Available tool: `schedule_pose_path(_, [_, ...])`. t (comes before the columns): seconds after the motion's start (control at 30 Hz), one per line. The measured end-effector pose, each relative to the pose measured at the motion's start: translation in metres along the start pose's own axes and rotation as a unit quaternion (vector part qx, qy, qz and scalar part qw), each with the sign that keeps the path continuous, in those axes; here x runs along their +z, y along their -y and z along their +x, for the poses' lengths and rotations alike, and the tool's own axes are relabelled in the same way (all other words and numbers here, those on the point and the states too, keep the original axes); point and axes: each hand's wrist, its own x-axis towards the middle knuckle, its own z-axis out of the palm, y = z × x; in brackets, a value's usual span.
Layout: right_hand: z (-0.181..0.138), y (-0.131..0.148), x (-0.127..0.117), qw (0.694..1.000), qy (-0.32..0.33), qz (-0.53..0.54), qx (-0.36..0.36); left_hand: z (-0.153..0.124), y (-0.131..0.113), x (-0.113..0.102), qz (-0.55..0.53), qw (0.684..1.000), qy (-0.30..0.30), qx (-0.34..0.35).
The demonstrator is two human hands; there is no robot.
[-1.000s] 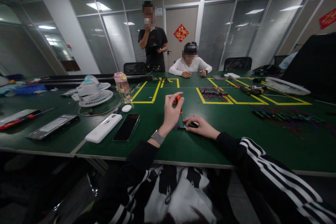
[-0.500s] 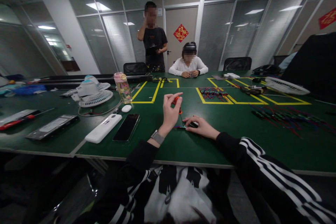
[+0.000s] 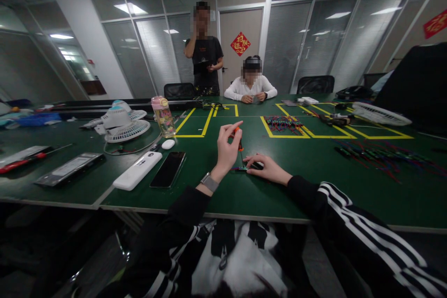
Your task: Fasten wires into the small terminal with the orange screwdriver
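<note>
My left hand [image 3: 226, 149] is raised over the green table [image 3: 300, 181], its fingers pinched on the orange handle of a small screwdriver [image 3: 238, 137] held upright. The tool's thin shaft points down at a small dark part with coloured wires [image 3: 246, 167] lying on the table. My right hand [image 3: 267, 167] lies on that part, fingers pressed down on it, holding it in place. A watch sits on my left wrist.
To the left lie a black phone [image 3: 168, 168], a white power bank [image 3: 137, 170], a white mouse [image 3: 168, 144], a drink bottle [image 3: 163, 115] and a small fan [image 3: 120, 123]. Bundles of coloured wires [image 3: 284, 124] lie in yellow-taped squares. One person sits and another stands at the far side.
My left fingers have shifted slightly on the screwdriver handle. The standing person has raised a hand to the head. My right hand has stayed put.
</note>
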Motion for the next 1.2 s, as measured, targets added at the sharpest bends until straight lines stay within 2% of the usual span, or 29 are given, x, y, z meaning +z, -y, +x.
schedule_pose_path(0.17, [0.0001, 0.0004, -0.0004, 1.000, 0.005, -0.002, 0.004, 0.0003, 0.0046, 0.0024, -0.052, 0.998, 0.025, -0.040])
schedule_pose_path(0.4, [-0.0002, 0.0013, -0.0007, 1.000, 0.005, 0.002, 0.011, 0.0010, -0.0023, -0.0009, 0.022, 1.000, 0.006, 0.006])
schedule_pose_path(0.67, [0.0001, 0.0013, -0.0013, 1.000, 0.010, 0.003, 0.009, 0.0004, 0.0031, 0.0022, -0.063, 0.998, 0.020, -0.017])
schedule_pose_path(0.87, [0.0002, 0.0021, -0.0015, 1.000, 0.011, 0.002, 0.008, 0.0010, 0.0016, 0.0012, 0.014, 1.000, -0.019, 0.013])
schedule_pose_path(1.07, [0.0003, 0.0006, -0.0012, 1.000, 0.010, 0.001, 0.006, 0.0005, 0.0052, 0.0014, -0.031, 0.999, 0.020, -0.005])
schedule_pose_path(1.2, [0.0003, -0.0004, -0.0009, 1.000, 0.009, 0.000, 0.009, 0.0001, 0.0045, 0.0016, -0.015, 1.000, 0.002, -0.004])
